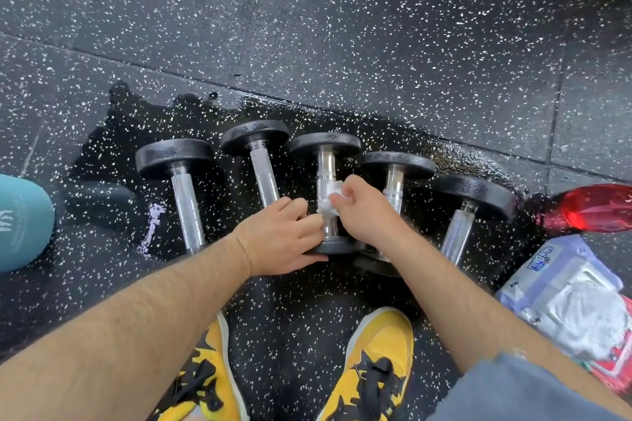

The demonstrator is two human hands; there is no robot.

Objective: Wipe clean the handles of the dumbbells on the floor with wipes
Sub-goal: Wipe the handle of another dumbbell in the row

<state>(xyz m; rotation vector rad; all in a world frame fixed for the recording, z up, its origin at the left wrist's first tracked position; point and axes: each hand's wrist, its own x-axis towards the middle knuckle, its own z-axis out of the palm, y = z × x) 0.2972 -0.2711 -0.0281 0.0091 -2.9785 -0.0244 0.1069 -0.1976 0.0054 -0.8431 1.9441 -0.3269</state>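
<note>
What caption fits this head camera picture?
Right hand presses a wipe on the middle dumbbell's handle; left hand grips its near end.

Teal bottle [20, 222] cut by left edge, red bottle [595, 207] by right edge. Wipes pack [567, 297] runs off right edge; label print too blurry to read. Left forearm [154, 290] hides near head of far-left dumbbell [186, 202]. Left hand [284, 239] hides lower handle + near head of 2nd dumbbell [263, 171]. Right hand [366, 212] covers lower handle of 4th dumbbell [395, 178], right forearm [437, 280] the near head of far-right dumbbell [460, 229]. Wipe [330, 196] + both hands mask approx. half of middle dumbbell [325, 161] handle. Yellow shoes [376, 362] cut by bottom edge.
</note>
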